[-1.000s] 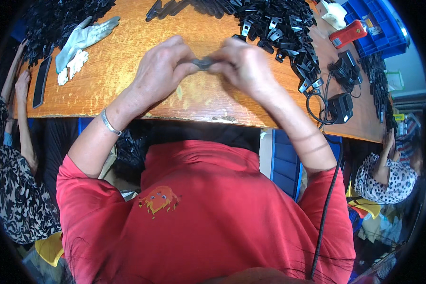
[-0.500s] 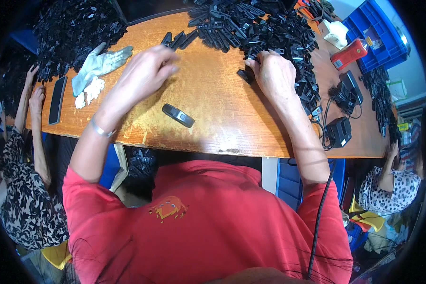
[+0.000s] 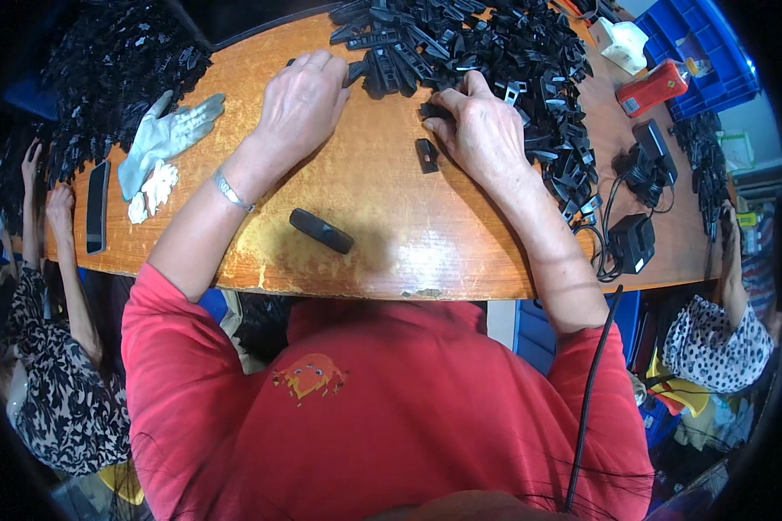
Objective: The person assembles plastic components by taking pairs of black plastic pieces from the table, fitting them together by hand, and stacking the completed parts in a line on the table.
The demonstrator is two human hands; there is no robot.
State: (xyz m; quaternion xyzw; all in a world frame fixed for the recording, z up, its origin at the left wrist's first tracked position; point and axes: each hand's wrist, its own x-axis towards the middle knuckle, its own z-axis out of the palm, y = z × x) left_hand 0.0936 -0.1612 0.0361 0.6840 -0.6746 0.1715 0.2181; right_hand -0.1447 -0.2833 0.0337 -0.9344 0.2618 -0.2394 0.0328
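Observation:
My left hand (image 3: 302,97) is closed over a few black plastic parts near the table's far edge; its fingertips are mostly hidden, and one part's end pokes out beside them. A short black plastic piece (image 3: 434,111) is pinched between the thumb and fingers of my right hand (image 3: 480,126), at the edge of a big heap of black plastic parts (image 3: 530,69). Just below that thumb, a small black block-like piece (image 3: 427,156) lies on the wood. Nearer to me, a long, rounded black plastic part (image 3: 321,230) rests alone, smooth side up.
On the left are another dark heap (image 3: 122,61), a grey-white glove (image 3: 169,135), crumpled white material (image 3: 155,191) and a phone (image 3: 98,208). To the right sit black adapters with cables (image 3: 632,243), a red bottle (image 3: 652,89) and a blue crate (image 3: 699,52). Co-workers' arms reach in at both sides.
My left hand has moved right onto the row of black parts. My right hand has shifted slightly left. The lone part shows a smoother face now. The view has shifted a little.

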